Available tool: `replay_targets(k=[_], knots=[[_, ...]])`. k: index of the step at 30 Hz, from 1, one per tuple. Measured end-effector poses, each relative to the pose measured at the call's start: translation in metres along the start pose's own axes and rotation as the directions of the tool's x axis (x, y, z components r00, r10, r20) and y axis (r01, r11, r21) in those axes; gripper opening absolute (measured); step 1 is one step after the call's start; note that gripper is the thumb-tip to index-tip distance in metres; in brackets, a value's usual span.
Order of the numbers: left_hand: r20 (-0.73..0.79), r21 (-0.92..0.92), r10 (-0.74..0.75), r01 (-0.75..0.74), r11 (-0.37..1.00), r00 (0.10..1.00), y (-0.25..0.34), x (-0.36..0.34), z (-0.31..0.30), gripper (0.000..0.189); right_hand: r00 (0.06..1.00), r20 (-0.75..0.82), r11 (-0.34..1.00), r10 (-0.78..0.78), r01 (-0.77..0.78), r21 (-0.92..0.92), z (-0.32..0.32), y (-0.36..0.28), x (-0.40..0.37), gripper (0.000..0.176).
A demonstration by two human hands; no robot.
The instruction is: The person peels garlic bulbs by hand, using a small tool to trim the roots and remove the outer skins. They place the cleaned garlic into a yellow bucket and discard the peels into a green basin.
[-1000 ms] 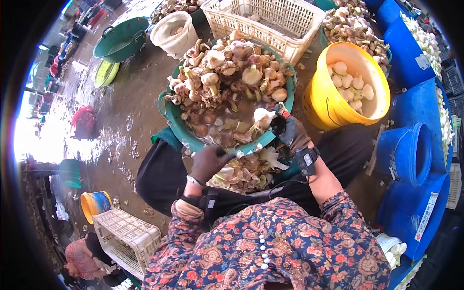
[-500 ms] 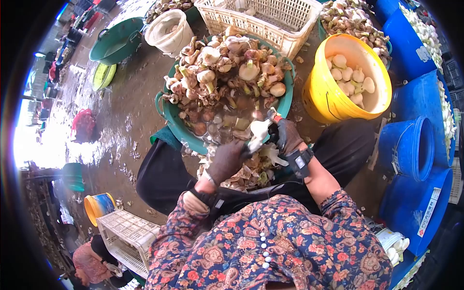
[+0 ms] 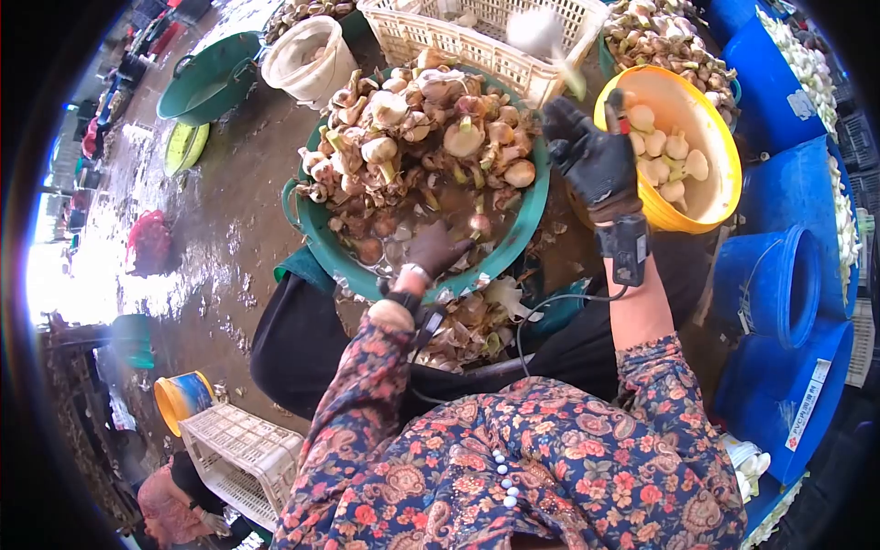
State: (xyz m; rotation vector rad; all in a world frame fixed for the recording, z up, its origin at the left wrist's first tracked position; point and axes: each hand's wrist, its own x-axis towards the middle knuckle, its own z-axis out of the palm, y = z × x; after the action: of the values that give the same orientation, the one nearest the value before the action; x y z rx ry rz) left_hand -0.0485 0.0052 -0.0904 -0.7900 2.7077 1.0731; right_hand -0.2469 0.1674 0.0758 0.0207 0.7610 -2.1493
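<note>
My left hand (image 3: 435, 247), in a dark glove, reaches into the green tub (image 3: 318, 240), its fingertips at a garlic bulb (image 3: 478, 223); whether they grip it is unclear. Unpeeled garlic (image 3: 380, 110) is heaped in the tub above brownish water. My right hand (image 3: 594, 160), in a black glove, is raised left of the yellow bucket (image 3: 724, 206), fingers spread and a small red tool (image 3: 623, 121) held along its side. A blurred white bulb (image 3: 536, 35) with a stem is in the air beyond it, over the white crate (image 3: 431, 41). Peeled bulbs (image 3: 676, 147) lie in the bucket.
Peelings (image 3: 472, 330) lie between my legs. A white bucket (image 3: 312, 69) and an empty green basin (image 3: 211, 82) stand at the back left. Blue buckets (image 3: 779, 289) and blue bins (image 3: 784, 188) line the right. Another person (image 3: 170, 504) is at the lower left beside a crate (image 3: 243, 449).
My hands have parted: the left moved into the tub's water area, the right rose toward the yellow bucket. The white bulb formerly between them has left them, and one is now in the air.
</note>
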Motion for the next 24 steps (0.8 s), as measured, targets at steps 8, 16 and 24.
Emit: replay_targets(k=[8, 16, 24], knots=[[0.125, -0.172, -0.163, 0.183, 0.968, 0.979, 0.01, 0.055, 0.059, 0.064, 0.907, -0.4, 0.885, 0.13, -0.289, -0.366, -0.071, 0.091, -0.025, 0.033], [-0.084, -0.256, 0.265, -0.278, 0.926, 0.961, 0.042, -0.02, -0.009, 0.051, 0.969, -0.106, -0.126, -0.224, -0.137, -0.983, -0.086, 0.146, -0.028, 0.032], [-0.155, 0.016, 0.336, -0.338, 0.941, 0.929, 0.056, -0.057, -0.044, 0.058, 0.999, -0.01, -0.149, -0.053, -0.018, -0.989, -0.061, 0.141, -0.05, 0.03]])
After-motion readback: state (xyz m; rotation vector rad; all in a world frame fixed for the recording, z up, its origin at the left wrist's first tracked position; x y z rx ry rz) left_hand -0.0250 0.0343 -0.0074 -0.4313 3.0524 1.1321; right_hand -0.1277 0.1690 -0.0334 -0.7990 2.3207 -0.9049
